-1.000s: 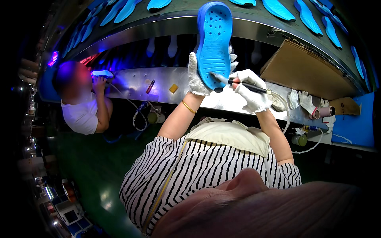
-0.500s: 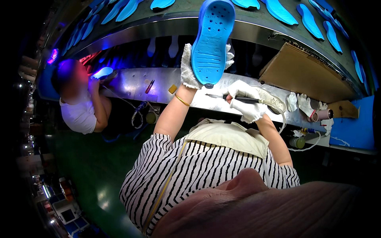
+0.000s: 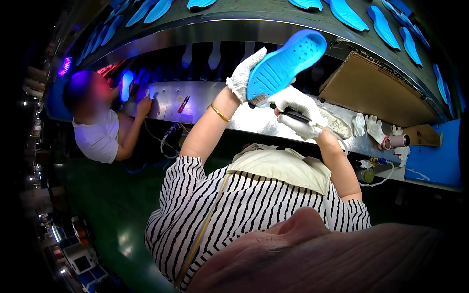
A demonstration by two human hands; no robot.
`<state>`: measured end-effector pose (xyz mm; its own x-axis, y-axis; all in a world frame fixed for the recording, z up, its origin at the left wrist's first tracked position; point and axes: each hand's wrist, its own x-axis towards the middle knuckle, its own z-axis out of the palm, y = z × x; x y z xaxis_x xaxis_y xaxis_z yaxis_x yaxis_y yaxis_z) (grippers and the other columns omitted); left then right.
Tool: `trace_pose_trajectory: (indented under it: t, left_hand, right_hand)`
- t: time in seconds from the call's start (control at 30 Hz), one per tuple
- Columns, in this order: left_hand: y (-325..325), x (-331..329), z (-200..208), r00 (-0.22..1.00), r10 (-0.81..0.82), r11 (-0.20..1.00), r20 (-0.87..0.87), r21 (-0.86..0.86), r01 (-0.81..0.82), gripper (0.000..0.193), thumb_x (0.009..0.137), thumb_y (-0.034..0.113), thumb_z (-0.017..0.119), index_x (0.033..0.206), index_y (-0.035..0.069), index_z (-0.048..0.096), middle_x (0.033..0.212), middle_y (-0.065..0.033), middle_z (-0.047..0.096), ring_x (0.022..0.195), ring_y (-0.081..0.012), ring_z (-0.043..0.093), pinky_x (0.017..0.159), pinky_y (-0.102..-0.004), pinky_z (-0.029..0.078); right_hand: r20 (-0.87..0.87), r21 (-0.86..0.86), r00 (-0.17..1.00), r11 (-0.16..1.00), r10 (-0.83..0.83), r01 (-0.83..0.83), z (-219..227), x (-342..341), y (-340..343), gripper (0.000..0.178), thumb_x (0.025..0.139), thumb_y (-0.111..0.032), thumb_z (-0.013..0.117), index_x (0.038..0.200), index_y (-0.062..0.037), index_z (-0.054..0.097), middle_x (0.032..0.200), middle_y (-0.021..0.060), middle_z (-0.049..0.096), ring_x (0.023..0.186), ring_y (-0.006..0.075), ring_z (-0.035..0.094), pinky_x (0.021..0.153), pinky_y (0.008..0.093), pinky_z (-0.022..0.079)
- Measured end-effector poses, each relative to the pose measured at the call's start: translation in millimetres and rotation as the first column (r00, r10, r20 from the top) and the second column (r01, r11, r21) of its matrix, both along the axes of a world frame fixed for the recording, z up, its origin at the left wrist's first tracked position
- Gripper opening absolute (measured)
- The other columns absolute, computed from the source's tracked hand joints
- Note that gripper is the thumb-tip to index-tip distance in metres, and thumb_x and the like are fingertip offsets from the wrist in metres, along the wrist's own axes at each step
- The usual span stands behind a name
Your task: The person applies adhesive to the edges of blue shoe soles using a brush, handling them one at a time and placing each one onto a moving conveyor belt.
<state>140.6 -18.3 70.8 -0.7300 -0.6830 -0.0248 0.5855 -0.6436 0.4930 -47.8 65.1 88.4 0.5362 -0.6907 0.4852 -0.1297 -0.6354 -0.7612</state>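
A bright blue shoe sole (image 3: 283, 66), with holes at its forefoot and ridges across its heel, is held up tilted over the bench. My left hand (image 3: 245, 73), in a white glove, grips its left edge near the heel, some fingers hidden behind it. My right hand (image 3: 299, 111), gloved with a bare fingertip showing, is closed around a black-handled brush (image 3: 295, 115). Bristles show against the heel end of the sole. Behind my right wrist, a pale perforated shoe sole (image 3: 337, 123) lies on the metal bench (image 3: 166, 93).
A conveyor (image 3: 234, 10) carrying several blue soles curves along the far side. A cardboard sheet (image 3: 376, 88) leans at right, near spare gloves (image 3: 375, 129) and a thread spool (image 3: 399, 140). Red-handled pliers (image 3: 183, 104) lie left; a co-worker (image 3: 97, 117) there holds another sole.
The blue sole has come down and tilted, its toe swinging right. My right hand has moved up toward the heel with the brush. The co-worker's hands have moved apart.
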Motion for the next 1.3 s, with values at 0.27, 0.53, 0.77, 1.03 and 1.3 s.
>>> trace_pose_trajectory:
  t: [0.27,0.53,0.77,1.03,1.3]
  left_hand:
    - [3,-7,3,0.9,0.008,0.999,0.436,-0.045,0.013,0.052,0.094,0.048,0.053,0.115,0.001,0.062,0.096,-0.016,0.068,0.073,-0.0209,0.069,0.06,-0.0312,0.06]
    - [0,-1,9,0.892,0.005,0.999,0.453,-0.05,0.02,0.054,0.093,0.048,0.057,0.118,0.001,0.061,0.104,-0.0189,0.068,0.086,-0.026,0.07,0.073,-0.0396,0.06]
    - [25,-20,-5,0.956,0.184,0.976,-0.228,-0.076,-0.206,0.082,0.094,0.063,0.037,0.143,-0.003,0.033,0.136,-0.0273,0.046,0.12,-0.0443,0.051,0.102,-0.0553,0.043]
    - [30,-18,-26,0.916,0.335,0.933,-0.221,-0.06,-0.356,0.09,0.088,0.067,0.039,0.146,-0.001,0.028,0.142,-0.025,0.041,0.125,-0.043,0.047,0.108,-0.054,0.037]
    - [40,-25,-32,0.896,0.378,0.916,-0.233,-0.045,-0.398,0.084,0.089,0.062,0.035,0.144,-0.001,0.032,0.137,-0.0249,0.046,0.123,-0.0415,0.049,0.108,-0.0543,0.036]
  right_hand:
    - [-0.142,0.426,0.988,0.905,0.054,0.011,26,-32,-12,0.017,0.066,0.0,0.066,0.081,-0.0036,0.06,0.088,0.0062,0.065,0.085,0.0146,0.062,0.077,0.0295,0.051]
    - [-0.175,0.267,0.984,0.961,-0.019,0.066,30,-45,-6,0.016,0.066,0.004,0.064,0.08,-0.0021,0.058,0.089,0.006,0.063,0.079,0.0123,0.059,0.072,0.0269,0.05]
    - [0.275,0.282,0.92,0.938,-0.279,0.2,9,-13,16,0.013,0.081,0.003,0.069,0.093,-0.0012,0.064,0.092,0.0062,0.066,0.081,0.0097,0.062,0.07,0.0263,0.051]
    - [0.208,0.199,0.975,0.979,-0.075,0.033,10,2,33,0.017,0.077,0.005,0.066,0.092,-0.0022,0.063,0.087,0.0078,0.066,0.081,0.0137,0.064,0.072,0.0294,0.054]
    - [-0.039,-0.344,0.988,0.93,-0.152,0.129,28,16,19,0.024,0.067,0.01,0.069,0.085,-0.0033,0.061,0.087,0.0082,0.065,0.081,0.0238,0.062,0.074,0.0314,0.05]
